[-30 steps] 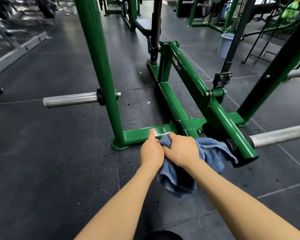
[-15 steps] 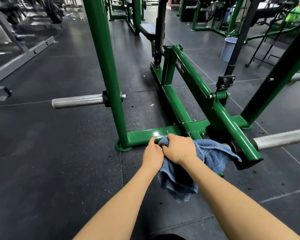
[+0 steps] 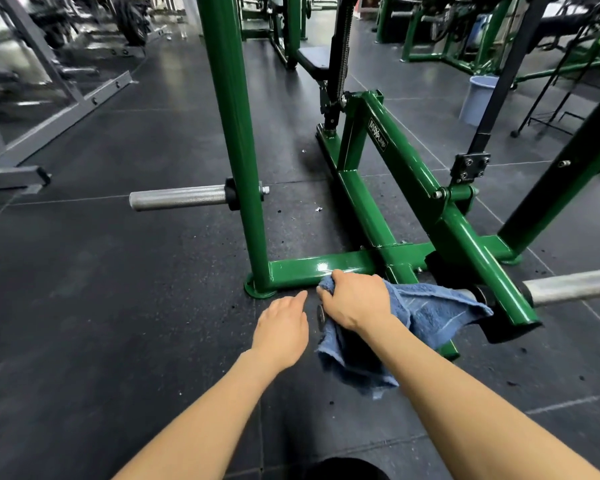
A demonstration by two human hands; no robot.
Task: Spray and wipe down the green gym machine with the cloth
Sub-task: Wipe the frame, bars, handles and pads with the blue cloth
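Note:
The green gym machine (image 3: 326,266) stands on the dark rubber floor, its low cross bar glossy right in front of me. My right hand (image 3: 355,299) grips a blue terry cloth (image 3: 426,311) bunched at the near edge of that bar; the rest of the cloth hangs down and trails right toward the sloping green beam (image 3: 465,233). My left hand (image 3: 283,329) hovers just left of the cloth, apart from it, fingers relaxed and pointing forward, holding nothing. No spray bottle is in view.
A green upright post (image 3: 236,133) rises at the bar's left end with a steel peg (image 3: 181,199) sticking left. Another steel peg (image 3: 575,285) juts right. A pale bucket (image 3: 478,98) stands far right. Grey equipment frames (image 3: 66,112) lie at the left.
My left hand has let go of the cloth and drawn back toward me and to the left. The right hand still grips the cloth at the cross bar.

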